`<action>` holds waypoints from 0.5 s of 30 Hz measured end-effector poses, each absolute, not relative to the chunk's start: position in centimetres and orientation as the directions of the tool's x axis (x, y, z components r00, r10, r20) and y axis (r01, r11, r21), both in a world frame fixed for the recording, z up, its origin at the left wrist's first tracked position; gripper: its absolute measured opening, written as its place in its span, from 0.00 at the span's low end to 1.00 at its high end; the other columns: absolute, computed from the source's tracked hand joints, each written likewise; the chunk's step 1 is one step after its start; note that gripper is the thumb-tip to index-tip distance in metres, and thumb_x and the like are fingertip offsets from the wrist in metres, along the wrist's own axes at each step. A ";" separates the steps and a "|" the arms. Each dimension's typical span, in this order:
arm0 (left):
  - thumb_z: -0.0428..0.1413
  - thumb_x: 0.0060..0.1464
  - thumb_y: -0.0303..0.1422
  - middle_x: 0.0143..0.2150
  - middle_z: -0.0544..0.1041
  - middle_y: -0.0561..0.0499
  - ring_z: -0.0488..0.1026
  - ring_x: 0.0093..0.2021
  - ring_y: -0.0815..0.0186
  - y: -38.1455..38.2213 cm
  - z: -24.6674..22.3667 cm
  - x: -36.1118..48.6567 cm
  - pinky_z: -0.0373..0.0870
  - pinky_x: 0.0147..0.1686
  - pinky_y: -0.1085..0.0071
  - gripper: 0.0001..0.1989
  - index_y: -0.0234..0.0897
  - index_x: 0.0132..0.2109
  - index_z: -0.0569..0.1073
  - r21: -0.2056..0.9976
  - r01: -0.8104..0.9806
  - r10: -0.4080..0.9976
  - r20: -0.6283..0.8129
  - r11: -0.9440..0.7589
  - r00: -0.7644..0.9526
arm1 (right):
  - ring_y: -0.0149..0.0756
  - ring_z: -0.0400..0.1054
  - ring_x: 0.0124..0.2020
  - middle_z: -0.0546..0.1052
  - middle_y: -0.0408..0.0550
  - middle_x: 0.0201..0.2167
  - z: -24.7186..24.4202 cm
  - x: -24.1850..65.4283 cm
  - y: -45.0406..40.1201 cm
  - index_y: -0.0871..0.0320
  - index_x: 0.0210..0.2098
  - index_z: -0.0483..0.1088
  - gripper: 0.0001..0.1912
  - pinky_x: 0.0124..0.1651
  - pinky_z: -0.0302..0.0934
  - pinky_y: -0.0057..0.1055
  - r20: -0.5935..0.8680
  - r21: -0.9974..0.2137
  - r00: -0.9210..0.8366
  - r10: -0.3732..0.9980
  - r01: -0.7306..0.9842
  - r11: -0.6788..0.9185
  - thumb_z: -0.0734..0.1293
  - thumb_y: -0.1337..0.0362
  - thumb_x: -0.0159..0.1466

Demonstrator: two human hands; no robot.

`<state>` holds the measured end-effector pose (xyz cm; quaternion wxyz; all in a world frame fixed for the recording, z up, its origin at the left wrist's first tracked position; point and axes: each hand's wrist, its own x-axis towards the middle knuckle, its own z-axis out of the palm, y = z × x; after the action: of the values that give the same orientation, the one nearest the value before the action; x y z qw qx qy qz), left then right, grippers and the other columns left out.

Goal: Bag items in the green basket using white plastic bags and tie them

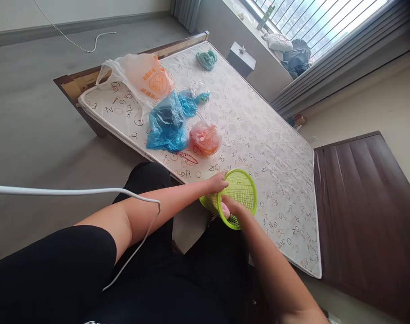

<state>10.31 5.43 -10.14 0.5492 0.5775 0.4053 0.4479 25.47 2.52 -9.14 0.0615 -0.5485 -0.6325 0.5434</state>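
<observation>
A person grips a green basket point(240, 191) at the mattress point(260, 135).

On the mattress, far from the basket, lie a white printed bag point(140, 76), a blue bag point(166, 125), a red bag point(205, 138) and a green cloth point(207, 59). The basket tilts over the mattress's near edge. The left hand point(216, 183) and right hand point(232, 207) hold it, their fingers point(233, 206) clamped on its rim.

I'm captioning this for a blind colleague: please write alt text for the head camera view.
The left hand and right hand hold a lime-green mesh basket over a letter-printed mattress. On the mattress lie a white-and-orange carrier bag, blue plastic bags and an orange bag.
</observation>
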 end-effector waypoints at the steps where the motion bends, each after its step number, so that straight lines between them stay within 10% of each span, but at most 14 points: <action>1: 0.51 0.45 0.21 0.56 0.79 0.41 0.75 0.55 0.54 5.5 -10.1 10.3 0.70 0.61 0.59 0.33 0.28 0.61 0.72 0.999 -0.026 0.963 0.039 -0.033 0.266 | 0.48 0.70 0.37 0.78 0.51 0.34 -8.6 25.9 2.6 0.58 0.43 0.76 0.20 0.41 0.67 0.43 -0.538 -0.658 -0.408 0.738 0.750 -0.065 0.75 0.58 0.53; 9: 0.51 0.44 0.21 0.53 0.79 0.40 0.75 0.55 0.55 5.8 -10.6 10.4 0.69 0.59 0.61 0.29 0.29 0.56 0.74 0.983 -0.117 0.970 -0.114 0.141 0.215 | 0.60 0.58 0.65 0.70 0.64 0.62 -5.8 27.1 7.3 0.56 0.53 0.76 0.17 0.61 0.57 0.55 -0.381 -0.084 -0.579 0.720 0.798 0.597 0.62 0.68 0.68; 15: 0.53 0.42 0.23 0.50 0.81 0.46 0.75 0.51 0.58 4.7 -11.1 11.4 0.70 0.56 0.62 0.31 0.31 0.57 0.73 0.921 -0.334 0.958 -0.113 0.200 0.262 | 0.58 0.67 0.58 0.73 0.67 0.59 -7.0 30.2 4.5 0.57 0.56 0.73 0.19 0.58 0.58 0.56 -0.448 0.183 -0.364 0.817 0.857 0.482 0.60 0.67 0.70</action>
<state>11.37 4.67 -11.10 0.6771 0.4154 0.3760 0.4771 30.16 4.50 -6.95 -0.2466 -0.5073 -0.8247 0.0405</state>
